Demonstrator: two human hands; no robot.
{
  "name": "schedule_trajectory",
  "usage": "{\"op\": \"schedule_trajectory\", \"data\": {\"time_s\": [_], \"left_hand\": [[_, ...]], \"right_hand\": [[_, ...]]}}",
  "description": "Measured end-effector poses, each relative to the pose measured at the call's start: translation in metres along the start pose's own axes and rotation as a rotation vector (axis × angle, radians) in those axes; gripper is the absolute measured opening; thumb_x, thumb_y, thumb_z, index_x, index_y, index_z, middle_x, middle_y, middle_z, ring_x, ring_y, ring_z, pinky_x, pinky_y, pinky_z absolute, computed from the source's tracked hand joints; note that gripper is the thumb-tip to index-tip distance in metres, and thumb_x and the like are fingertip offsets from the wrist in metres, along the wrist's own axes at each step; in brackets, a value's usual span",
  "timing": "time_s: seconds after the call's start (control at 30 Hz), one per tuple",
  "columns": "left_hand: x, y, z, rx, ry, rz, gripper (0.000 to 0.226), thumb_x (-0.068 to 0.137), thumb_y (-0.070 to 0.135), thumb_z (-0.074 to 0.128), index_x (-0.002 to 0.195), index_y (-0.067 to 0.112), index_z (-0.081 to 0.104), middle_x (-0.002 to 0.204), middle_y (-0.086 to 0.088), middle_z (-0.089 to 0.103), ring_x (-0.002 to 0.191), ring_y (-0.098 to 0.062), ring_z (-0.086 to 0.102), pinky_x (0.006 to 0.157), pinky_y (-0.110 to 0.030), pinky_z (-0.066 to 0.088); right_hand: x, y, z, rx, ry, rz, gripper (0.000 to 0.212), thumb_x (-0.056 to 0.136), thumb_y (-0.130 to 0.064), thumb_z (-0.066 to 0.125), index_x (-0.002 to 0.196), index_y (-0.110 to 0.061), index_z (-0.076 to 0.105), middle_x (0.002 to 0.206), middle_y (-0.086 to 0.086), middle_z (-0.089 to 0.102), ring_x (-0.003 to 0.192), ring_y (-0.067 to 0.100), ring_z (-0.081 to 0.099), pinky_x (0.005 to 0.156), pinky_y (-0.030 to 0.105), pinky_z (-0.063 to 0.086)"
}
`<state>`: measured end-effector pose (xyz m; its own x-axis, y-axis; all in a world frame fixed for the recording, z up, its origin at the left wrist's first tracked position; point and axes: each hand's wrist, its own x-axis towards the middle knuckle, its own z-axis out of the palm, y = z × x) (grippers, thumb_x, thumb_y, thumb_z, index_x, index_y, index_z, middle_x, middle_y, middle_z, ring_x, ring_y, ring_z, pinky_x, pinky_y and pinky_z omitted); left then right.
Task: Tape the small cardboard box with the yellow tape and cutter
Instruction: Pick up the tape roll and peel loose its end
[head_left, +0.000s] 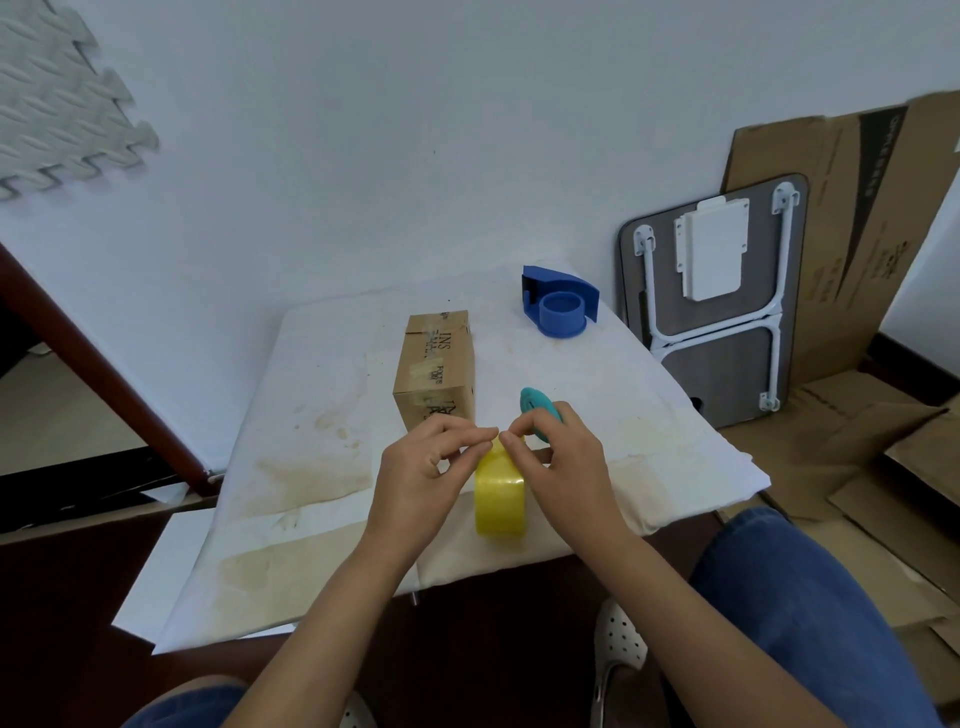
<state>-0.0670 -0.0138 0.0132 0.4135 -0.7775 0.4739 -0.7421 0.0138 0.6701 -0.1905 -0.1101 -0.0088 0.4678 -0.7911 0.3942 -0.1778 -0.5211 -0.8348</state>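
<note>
A small brown cardboard box (436, 371) lies on the white-covered low table (322, 467), just beyond my hands. The yellow tape roll (500, 501) stands on edge near the table's front. My left hand (423, 467) pinches at the top of the roll with thumb and forefinger. My right hand (558, 460) also pinches the roll's top edge and keeps a teal cutter (537, 408) tucked between its fingers. The fingertips of both hands nearly meet above the roll. The tape's loose end is hidden under the fingers.
A blue tape dispenser (560, 306) sits at the table's far right corner. A folded lap table (719, 296) and flattened cardboard (852, 228) lean against the wall on the right. More cardboard lies on the floor there. My knees in jeans flank the table's front.
</note>
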Motion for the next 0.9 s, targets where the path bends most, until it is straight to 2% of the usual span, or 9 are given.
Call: {"op": "schedule_trajectory", "data": {"time_s": [0.07,0.2,0.3,0.43,0.53,0.67,0.9], "left_hand": [[0.0,0.001,-0.001,-0.004,-0.011,0.0,0.017,0.085,0.017,0.07,0.099,0.024,0.077,0.093,0.015,0.066,0.083,-0.002,0.06,0.07,-0.005,0.043],[0.002,0.001,-0.003,0.009,-0.051,-0.011,0.016,0.085,0.019,0.07,0.098,0.026,0.077,0.092,0.012,0.068,0.08,-0.008,0.059,0.069,-0.007,0.043],[0.004,0.002,-0.007,-0.061,-0.108,-0.094,0.016,0.084,0.019,0.071,0.095,0.028,0.078,0.09,0.014,0.069,0.071,-0.008,0.056,0.067,-0.008,0.042],[0.009,0.001,-0.012,-0.132,-0.14,-0.184,0.014,0.082,0.021,0.073,0.091,0.031,0.078,0.085,0.017,0.069,0.064,-0.009,0.052,0.064,-0.009,0.041],[0.011,0.004,-0.012,-0.049,-0.162,-0.169,0.014,0.083,0.023,0.072,0.093,0.031,0.078,0.084,0.017,0.068,0.065,-0.005,0.052,0.063,-0.007,0.04],[0.011,0.004,-0.013,-0.018,-0.162,-0.144,0.014,0.085,0.023,0.071,0.093,0.03,0.078,0.087,0.014,0.069,0.071,-0.01,0.054,0.064,-0.008,0.04],[0.002,0.002,-0.008,-0.012,-0.1,-0.045,0.014,0.086,0.017,0.069,0.091,0.027,0.076,0.09,0.013,0.068,0.072,-0.012,0.057,0.066,-0.015,0.045]], "right_hand": [[0.001,-0.001,-0.001,0.007,-0.009,0.009,0.005,0.088,-0.019,0.066,0.084,-0.015,0.064,0.093,0.001,0.054,0.09,-0.001,0.053,0.067,0.001,0.045],[0.0,-0.005,-0.002,0.066,-0.005,0.082,0.007,0.085,-0.017,0.067,0.08,-0.019,0.063,0.091,0.001,0.055,0.081,-0.002,0.056,0.067,0.002,0.044],[-0.001,-0.008,-0.003,0.115,-0.006,0.142,0.009,0.085,-0.02,0.068,0.078,-0.023,0.063,0.09,0.001,0.055,0.076,0.006,0.058,0.066,0.003,0.043],[-0.003,-0.007,-0.003,0.155,-0.01,0.164,0.003,0.086,-0.022,0.068,0.083,-0.022,0.068,0.091,-0.002,0.055,0.08,0.005,0.059,0.067,0.004,0.044],[-0.005,-0.005,-0.003,0.184,-0.002,0.151,0.003,0.086,-0.024,0.069,0.089,-0.022,0.07,0.094,-0.003,0.057,0.084,0.009,0.063,0.068,0.004,0.045],[-0.007,-0.005,-0.004,0.206,-0.004,0.114,0.006,0.086,-0.022,0.069,0.09,-0.025,0.07,0.095,-0.001,0.057,0.084,0.005,0.062,0.069,0.004,0.046],[-0.008,-0.005,-0.009,0.236,-0.046,0.032,0.013,0.086,-0.007,0.067,0.092,-0.016,0.073,0.104,0.002,0.059,0.101,0.0,0.06,0.079,0.006,0.049]]}}
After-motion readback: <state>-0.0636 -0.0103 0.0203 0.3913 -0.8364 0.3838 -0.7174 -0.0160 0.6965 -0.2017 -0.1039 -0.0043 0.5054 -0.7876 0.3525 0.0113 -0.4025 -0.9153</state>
